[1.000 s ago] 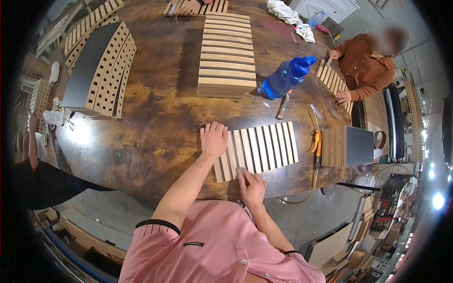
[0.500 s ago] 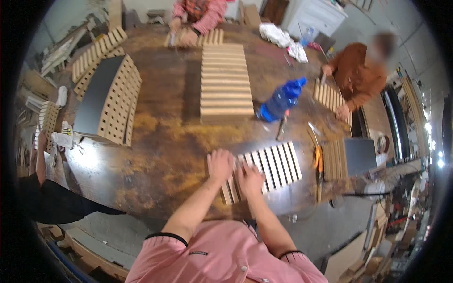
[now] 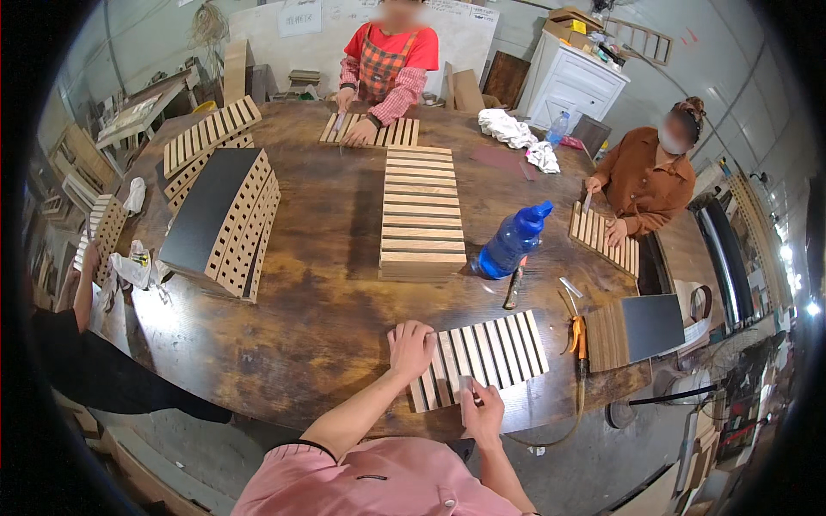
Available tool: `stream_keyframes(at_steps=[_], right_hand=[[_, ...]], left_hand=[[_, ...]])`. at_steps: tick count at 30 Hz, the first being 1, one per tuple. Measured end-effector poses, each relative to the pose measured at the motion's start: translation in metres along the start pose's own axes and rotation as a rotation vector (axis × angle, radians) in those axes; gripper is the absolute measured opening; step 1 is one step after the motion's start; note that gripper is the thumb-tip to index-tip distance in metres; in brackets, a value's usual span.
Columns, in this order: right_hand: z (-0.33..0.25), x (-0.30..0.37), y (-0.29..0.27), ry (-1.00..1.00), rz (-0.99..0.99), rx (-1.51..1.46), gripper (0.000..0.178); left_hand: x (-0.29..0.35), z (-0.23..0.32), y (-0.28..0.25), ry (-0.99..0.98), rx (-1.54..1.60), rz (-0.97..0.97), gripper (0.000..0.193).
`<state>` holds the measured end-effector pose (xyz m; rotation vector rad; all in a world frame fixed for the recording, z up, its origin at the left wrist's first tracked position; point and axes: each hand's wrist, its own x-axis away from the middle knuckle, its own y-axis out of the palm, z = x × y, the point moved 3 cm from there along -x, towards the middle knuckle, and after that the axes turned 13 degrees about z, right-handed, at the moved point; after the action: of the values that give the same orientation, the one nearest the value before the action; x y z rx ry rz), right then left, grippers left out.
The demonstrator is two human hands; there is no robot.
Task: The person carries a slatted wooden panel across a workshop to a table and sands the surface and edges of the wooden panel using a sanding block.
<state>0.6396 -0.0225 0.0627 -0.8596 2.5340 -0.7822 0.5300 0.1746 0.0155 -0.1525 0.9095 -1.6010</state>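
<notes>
In front of me a slatted wood panel point(image 3: 492, 353) lies on the table, pale strips with dark grooves between. My left hand point(image 3: 412, 348) is at its left end, fingers bent over the edge and holding it. My right hand point(image 3: 483, 413) is closed around a thin, flat, greyish strip-like tool point(image 3: 465, 397), upright at the panel's near edge. Its exact kind is not clear. Beyond the panel lie a dark-handled tool point(image 3: 514, 284) and a blue water bottle point(image 3: 516, 243). To the right is an orange air blow gun point(image 3: 578, 337) with a hose.
A tall stack of slatted panels point(image 3: 422, 211) stands mid-table. Dark-faced panels point(image 3: 215, 215) are piled left, another stack point(image 3: 632, 329) right. Co-workers across point(image 3: 391, 64) and at right point(image 3: 645, 185) handle similar panels; another person's arm shows at left. White cloths point(image 3: 508, 129) lie far back.
The view has tilted up, showing more of the room. My right hand has moved from beside my left hand to the panel's near edge, where the flat tool now shows in it.
</notes>
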Motion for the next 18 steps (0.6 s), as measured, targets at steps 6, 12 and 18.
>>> stream_keyframes(at_steps=[6, 12, 18], right_hand=[[-0.018, -0.005, 0.017, -0.038, 0.001, -0.149, 0.031], [-0.007, 0.016, 0.023, 0.142, -0.21, -0.286, 0.036], [0.002, 0.007, 0.03, 0.083, -0.264, -0.286, 0.03]], left_hand=[[0.042, 0.045, -0.032, -0.543, 0.652, -0.673, 0.023], [0.068, 0.018, -0.031, -0.591, 0.846, -0.599, 0.018], [0.063, 0.014, -0.022, -0.461, 0.776, -0.504, 0.014]])
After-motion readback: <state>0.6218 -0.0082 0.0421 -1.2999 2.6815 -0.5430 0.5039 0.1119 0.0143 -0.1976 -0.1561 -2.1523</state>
